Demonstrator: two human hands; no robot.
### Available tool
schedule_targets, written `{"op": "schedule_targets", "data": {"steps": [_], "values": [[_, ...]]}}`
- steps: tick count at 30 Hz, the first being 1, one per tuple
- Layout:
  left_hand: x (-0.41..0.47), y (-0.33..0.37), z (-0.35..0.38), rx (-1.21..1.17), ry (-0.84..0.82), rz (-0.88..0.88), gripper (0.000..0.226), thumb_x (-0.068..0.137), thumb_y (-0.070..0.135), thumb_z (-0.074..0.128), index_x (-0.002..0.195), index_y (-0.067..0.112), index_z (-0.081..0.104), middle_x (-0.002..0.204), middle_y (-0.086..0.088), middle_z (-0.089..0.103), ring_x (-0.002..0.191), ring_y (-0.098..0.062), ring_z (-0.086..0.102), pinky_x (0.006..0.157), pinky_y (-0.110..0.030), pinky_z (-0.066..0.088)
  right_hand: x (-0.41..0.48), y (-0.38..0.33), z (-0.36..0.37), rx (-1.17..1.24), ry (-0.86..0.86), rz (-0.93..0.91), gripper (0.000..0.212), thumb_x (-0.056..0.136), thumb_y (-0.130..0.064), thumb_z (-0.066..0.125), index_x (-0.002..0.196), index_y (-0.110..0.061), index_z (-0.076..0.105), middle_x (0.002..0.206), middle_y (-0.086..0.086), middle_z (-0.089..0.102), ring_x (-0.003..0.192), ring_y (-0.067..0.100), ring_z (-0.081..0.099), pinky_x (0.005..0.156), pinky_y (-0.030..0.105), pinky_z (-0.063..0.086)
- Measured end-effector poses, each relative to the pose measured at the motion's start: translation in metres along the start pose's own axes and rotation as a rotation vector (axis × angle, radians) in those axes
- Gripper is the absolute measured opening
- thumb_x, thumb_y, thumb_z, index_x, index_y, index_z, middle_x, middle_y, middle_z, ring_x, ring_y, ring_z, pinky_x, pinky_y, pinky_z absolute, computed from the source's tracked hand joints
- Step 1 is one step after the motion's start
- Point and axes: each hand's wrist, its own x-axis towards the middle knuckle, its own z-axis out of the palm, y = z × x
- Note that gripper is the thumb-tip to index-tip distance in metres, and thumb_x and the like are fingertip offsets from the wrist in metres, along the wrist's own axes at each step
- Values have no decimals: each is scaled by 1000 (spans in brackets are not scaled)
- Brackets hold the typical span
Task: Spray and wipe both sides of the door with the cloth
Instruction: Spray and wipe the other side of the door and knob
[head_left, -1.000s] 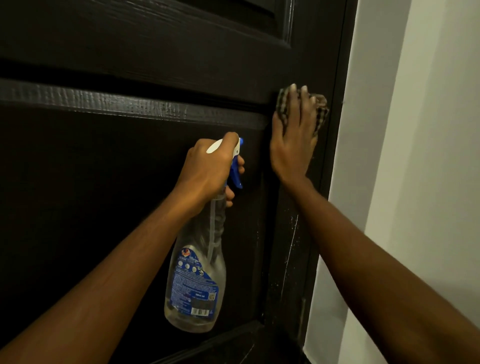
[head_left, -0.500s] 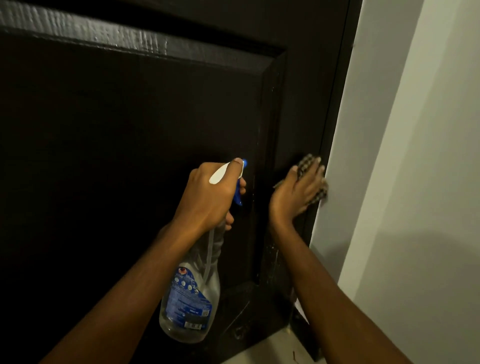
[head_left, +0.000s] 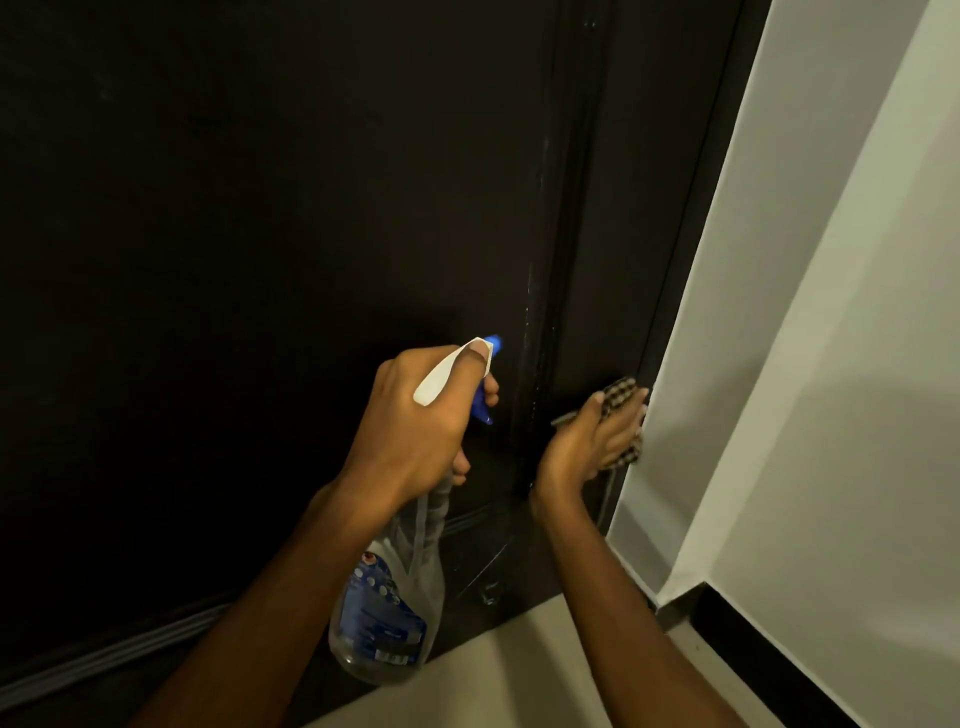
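A dark brown panelled door (head_left: 260, 234) fills most of the head view. My left hand (head_left: 415, 421) grips the neck of a clear spray bottle (head_left: 389, 613) with a white and blue trigger head; its nozzle points at the door. My right hand (head_left: 592, 441) presses a checked cloth (head_left: 621, 395) flat against the door's right stile, low down near the bottom edge. Most of the cloth is hidden under my fingers.
A pale wall (head_left: 831, 312) stands right beside the door's edge, with a dark skirting (head_left: 769, 660) along its base. Light floor (head_left: 493, 686) shows below the door.
My right hand has slid the cloth down the door's right stile from upper panel height to near the bottom. The left hand with the bottle has dropped too, and my view has tilted down.
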Motion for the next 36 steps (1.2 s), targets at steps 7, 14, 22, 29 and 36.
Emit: {"op": "schedule_targets", "data": {"steps": [7,14,22,29,36], "values": [[-1,10,-11,26,44,29,41,102,42,40,84,17,67,83,-1,71,40,-24,60,40,-29,49,11,-89,22,-123,-209,-671,59,100,-41,42,155,-33,22,168,1,15,154,15,5,121,52,9],[-4,9,-13,39,84,25,40,103,40,40,83,19,67,78,1,70,41,-25,61,39,-26,48,0,-24,0,-268,-382,-931,64,100,-33,45,158,-31,19,167,-17,12,156,13,2,125,44,3],[-4,7,-14,39,72,-12,42,103,42,39,83,18,67,78,-3,72,40,-23,60,40,-28,49,-17,13,-21,-267,-433,-830,67,96,-28,48,158,-27,23,167,-19,13,157,15,4,124,56,11],[-8,-3,-11,39,79,-4,42,103,41,40,83,17,68,77,-3,71,40,-24,60,39,-30,51,13,-100,36,-283,-235,-952,64,99,-39,45,158,-19,30,167,4,22,155,15,4,122,54,6],[-8,-30,55,55,18,-61,38,101,42,42,83,20,67,81,0,70,41,-21,61,41,-32,54,30,66,-36,-280,-208,-555,62,102,-49,38,158,-34,17,169,0,10,154,6,-1,126,43,3]]}}
